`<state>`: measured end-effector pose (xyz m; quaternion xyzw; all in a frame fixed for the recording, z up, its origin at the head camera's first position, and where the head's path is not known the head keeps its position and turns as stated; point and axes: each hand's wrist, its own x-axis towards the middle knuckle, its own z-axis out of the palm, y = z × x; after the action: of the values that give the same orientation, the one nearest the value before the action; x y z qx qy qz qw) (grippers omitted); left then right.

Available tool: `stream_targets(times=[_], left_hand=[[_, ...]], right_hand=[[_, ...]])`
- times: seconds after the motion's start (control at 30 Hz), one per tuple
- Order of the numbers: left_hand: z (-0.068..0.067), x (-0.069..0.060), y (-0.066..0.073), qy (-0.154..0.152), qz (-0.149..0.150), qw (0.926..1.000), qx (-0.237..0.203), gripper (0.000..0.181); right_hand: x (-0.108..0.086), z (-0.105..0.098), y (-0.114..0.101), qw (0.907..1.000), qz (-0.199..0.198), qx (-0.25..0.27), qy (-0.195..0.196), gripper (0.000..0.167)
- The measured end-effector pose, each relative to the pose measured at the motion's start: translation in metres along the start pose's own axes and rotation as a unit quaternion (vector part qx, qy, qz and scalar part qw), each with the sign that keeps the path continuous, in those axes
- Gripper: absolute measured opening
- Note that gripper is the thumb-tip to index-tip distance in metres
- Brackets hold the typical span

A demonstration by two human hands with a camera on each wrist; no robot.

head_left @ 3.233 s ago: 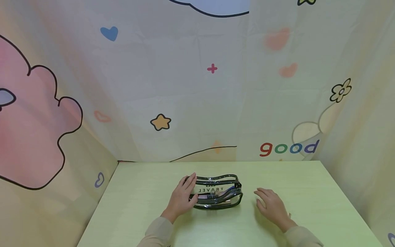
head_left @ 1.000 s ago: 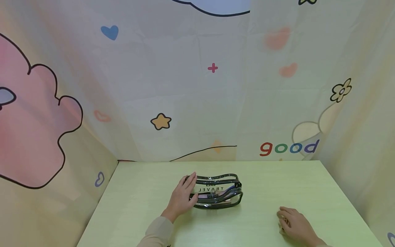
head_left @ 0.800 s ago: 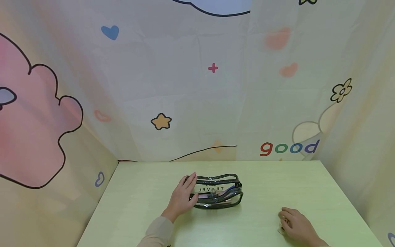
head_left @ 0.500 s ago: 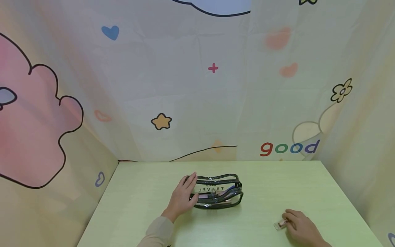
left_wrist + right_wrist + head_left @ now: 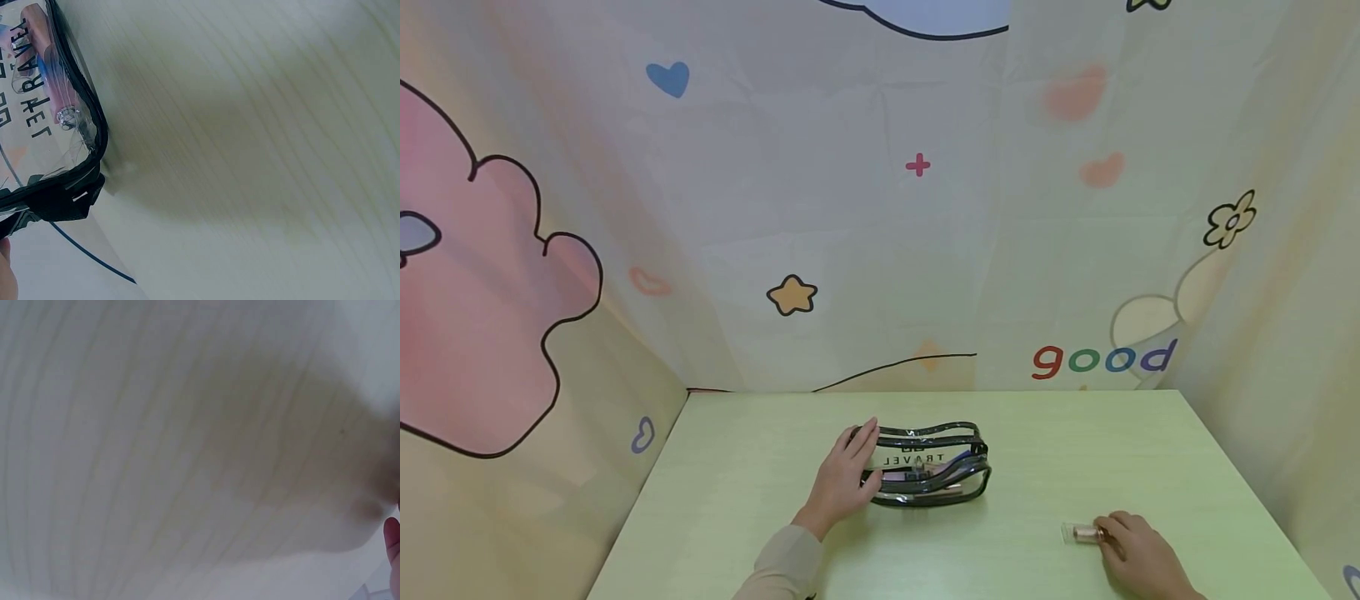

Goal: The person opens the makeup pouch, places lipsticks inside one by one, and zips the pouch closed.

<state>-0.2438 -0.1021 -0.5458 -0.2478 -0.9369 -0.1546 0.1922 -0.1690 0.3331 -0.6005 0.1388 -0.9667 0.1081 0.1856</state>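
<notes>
A clear pouch [image 5: 925,462] with black trim and the printed word TRAVEL sits in mid-table; small items show through its wall. My left hand [image 5: 838,482] rests on the pouch's left end, fingers straight over the top and thumb along the near edge. In the left wrist view the pouch [image 5: 37,119] shows pinkish tubes inside. My right hand [image 5: 1138,550], low on the right, pinches one end of a small lipstick-like tube [image 5: 1082,534], clear at the tip and rose-gold in the middle. Only a fingertip [image 5: 392,534] shows in the right wrist view; the tube is out of sight there.
The pale wood-grain table [image 5: 737,467] spreads on both sides of the pouch. A printed curtain [image 5: 850,208] with hearts, stars and the word "good" hangs behind it and along both sides.
My right hand has moved from near the pouch to the lower right. A small tube, mostly hidden in its fingers earlier, now sticks out to the left. My left hand and the pouch stay put.
</notes>
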Motion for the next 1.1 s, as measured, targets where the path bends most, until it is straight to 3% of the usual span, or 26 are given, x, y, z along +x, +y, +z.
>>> stream_targets(times=[0.13, 0.43, 0.83, 1.1], left_hand=[[0.0006, -0.0002, -0.0003, 0.001, 0.000, 1.0000, 0.002, 0.061], [0.0011, -0.0009, -0.0009, 0.012, 0.007, 0.9999, 0.001, 0.060], [0.0010, -0.0007, -0.0001, 0.007, 0.002, 1.0000, 0.002, 0.061], [-0.0006, -0.0007, 0.0010, 0.004, -0.001, 1.0000, 0.002, 0.061]], right_hand=[[0.0000, -0.0004, -0.0006, 0.9998, -0.001, -0.011, 0.015, 0.021], [0.0019, -0.0010, -0.0001, 0.9987, 0.033, -0.010, -0.038, 0.018], [0.0031, 0.0008, 0.0025, 0.9978, 0.045, 0.028, -0.040, 0.019], [0.0046, -0.0033, 0.0001, 0.9984, 0.039, 0.026, -0.030, 0.020]])
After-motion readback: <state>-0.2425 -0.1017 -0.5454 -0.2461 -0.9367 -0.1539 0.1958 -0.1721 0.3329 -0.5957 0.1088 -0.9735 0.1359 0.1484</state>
